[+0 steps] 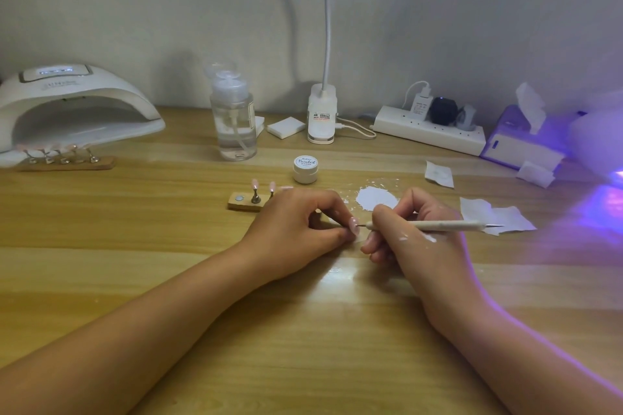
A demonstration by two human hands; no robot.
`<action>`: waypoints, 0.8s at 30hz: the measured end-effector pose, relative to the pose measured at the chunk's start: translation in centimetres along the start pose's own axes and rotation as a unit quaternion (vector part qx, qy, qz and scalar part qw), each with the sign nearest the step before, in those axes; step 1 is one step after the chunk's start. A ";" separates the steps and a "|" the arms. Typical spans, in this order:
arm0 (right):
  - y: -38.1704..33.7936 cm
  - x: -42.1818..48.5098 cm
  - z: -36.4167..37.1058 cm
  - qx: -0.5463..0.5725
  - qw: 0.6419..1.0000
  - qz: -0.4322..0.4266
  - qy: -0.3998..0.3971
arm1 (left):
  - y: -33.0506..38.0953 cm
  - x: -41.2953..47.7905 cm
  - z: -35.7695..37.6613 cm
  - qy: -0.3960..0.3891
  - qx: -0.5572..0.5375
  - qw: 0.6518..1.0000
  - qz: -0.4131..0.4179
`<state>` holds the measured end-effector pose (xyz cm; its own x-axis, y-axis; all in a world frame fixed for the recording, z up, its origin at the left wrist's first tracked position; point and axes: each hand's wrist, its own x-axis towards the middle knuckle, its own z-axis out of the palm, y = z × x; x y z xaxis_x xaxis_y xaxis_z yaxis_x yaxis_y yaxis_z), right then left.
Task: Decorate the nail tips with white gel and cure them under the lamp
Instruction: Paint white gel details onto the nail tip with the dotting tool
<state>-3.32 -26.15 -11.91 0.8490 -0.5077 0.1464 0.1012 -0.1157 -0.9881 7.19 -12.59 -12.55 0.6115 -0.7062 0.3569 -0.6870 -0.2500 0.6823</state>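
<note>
My left hand (296,226) pinches a small pink nail tip (353,225) on its stand just above the wooden table. My right hand (404,232) grips a thin white dotting pen (438,225), and the pen's fine point touches the nail tip. White gel smears mark the back of my right hand. Behind my left hand, a wooden holder (244,202) carries two pink nail tips on metal stands. A small white gel jar (305,169), lid on, stands further back. A patch of white gel (376,198) is spread on the table.
A white curing lamp (74,104) sits at the far left, with a second wooden holder (65,161) of several nail tips at its mouth. A clear pump bottle (234,121), a desk lamp base (322,114), a power strip (428,128), wipes (495,217) and a tissue box (522,141) lie behind. Purple light glows at the right.
</note>
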 end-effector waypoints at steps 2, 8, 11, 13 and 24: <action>-0.1 -0.1 0.0 0.006 1.000 0.000 0.006 | 0.0 0.0 0.0 0.001 -0.001 1.000 0.001; -0.3 -0.1 0.1 -0.015 1.000 0.013 0.017 | 0.1 0.0 0.0 0.001 0.000 1.000 0.000; -0.2 -0.1 0.2 -0.014 1.000 0.011 0.013 | 0.1 0.0 0.0 0.000 -0.002 1.000 0.000; -0.1 0.0 0.2 -0.015 1.000 0.012 0.009 | 0.1 0.0 0.0 0.002 -0.001 1.000 0.002; 0.2 0.1 0.1 -0.023 1.000 0.006 -0.004 | 0.2 -0.1 0.0 0.004 0.005 1.000 0.015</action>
<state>-3.14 -26.12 -12.05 0.8538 -0.5033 0.1331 0.0668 -0.1477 -0.9868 7.01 -12.54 -12.45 0.5945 -0.7075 0.3823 -0.7085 -0.2359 0.6651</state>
